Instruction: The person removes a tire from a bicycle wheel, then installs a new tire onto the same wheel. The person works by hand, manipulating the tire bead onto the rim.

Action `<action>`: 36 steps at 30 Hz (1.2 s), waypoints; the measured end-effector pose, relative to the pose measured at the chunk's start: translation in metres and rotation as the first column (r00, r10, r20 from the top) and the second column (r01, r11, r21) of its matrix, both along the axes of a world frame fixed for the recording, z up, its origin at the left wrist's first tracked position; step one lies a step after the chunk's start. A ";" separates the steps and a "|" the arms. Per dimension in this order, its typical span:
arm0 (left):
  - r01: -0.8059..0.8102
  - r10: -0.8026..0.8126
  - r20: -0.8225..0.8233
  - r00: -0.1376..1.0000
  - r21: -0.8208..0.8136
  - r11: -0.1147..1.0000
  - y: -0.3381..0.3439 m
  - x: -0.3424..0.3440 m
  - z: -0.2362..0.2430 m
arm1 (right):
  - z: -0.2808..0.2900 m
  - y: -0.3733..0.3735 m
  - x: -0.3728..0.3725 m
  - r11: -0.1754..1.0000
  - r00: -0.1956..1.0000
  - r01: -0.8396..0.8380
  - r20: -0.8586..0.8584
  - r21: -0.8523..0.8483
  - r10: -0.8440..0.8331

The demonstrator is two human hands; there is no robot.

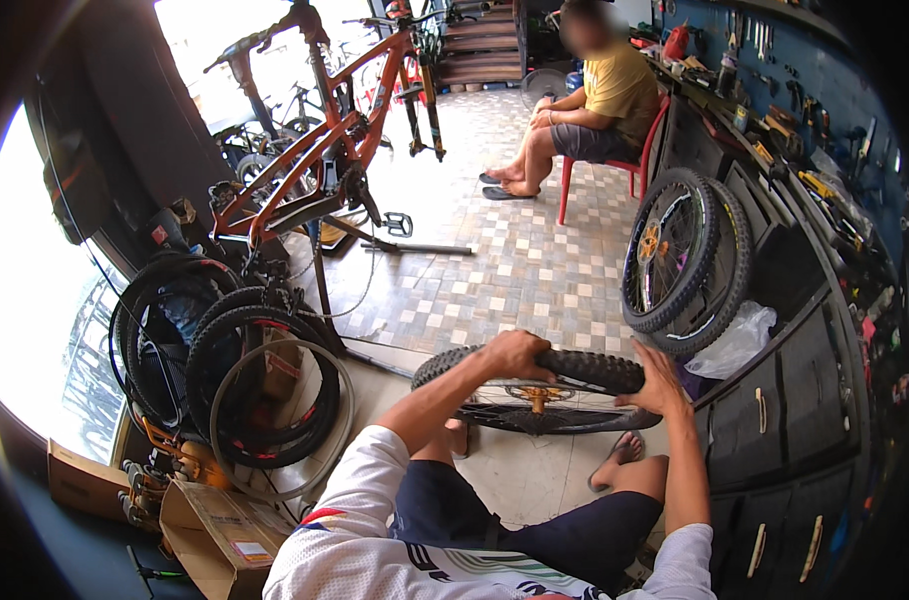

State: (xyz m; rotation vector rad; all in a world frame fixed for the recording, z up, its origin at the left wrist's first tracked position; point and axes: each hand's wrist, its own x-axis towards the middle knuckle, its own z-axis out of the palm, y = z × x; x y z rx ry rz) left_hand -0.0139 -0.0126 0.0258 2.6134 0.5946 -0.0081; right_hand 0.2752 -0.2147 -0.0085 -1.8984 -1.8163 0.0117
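A bicycle wheel with a gold hub (538, 398) and black knobby tyre (600, 366) is held tilted in front of me, above the tiled floor. My left hand (515, 353) grips the top of the tyre left of centre, fingers curled over it. My right hand (657, 388) grips the tyre at its right side, thumb and fingers around it. The lower rim (510, 420) shows between my legs and feet; whether it rests on the floor I cannot tell.
An orange bike frame (345, 90) hangs on a stand at left, above piled tyres (245, 375) and cardboard boxes (215, 540). A seated person (610, 100) is at the back. Two wheels (665, 260) lean against black drawers (775, 430) at right, below a tool wall (775, 50).
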 end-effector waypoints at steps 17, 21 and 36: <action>-0.301 0.310 0.249 0.918 -0.076 0.951 0.069 -0.079 -0.036 | 0.101 0.049 -0.025 0.996 0.977 0.002 0.213 0.087 -0.021; -0.302 0.309 0.054 0.949 -0.115 0.946 0.084 -0.111 -0.114 | 0.066 0.087 -0.049 0.998 0.967 -0.039 0.248 -0.055 0.052; -0.250 0.239 0.211 0.948 0.024 0.968 0.032 0.046 -0.045 | 0.045 0.135 -0.030 0.953 0.963 -0.112 0.205 -0.280 0.173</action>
